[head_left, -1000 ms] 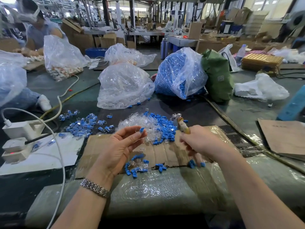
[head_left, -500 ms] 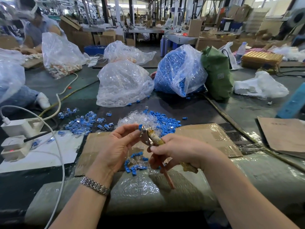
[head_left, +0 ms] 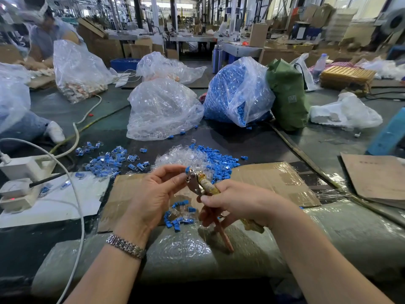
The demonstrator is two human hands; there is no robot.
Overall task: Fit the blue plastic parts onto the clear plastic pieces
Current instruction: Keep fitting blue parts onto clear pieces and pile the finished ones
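The left hand [head_left: 151,194] pinches a small blue plastic part [head_left: 187,169] between thumb and fingertips, right at the metal nose of worn yellow-handled pliers [head_left: 203,185]. The right hand [head_left: 236,202] wraps its grip round the pliers' handles (jaw gap unclear). Behind, loose clear plastic pieces [head_left: 179,157] lie heaped on the dark surface [head_left: 252,143], blue ones beside them.

Both forearms were bare to the lower edge of the view, with no sleeves showing. The left hand [head_left: 151,198] wore no glove, and a silver metal-link bracelet or watch band [head_left: 126,245] of small, shiny, ribbed segments circled its wrist. The right hand [head_left: 243,205] was likewise ungloved, its wrist unadorned. No rings were discernible on the visible fingers.
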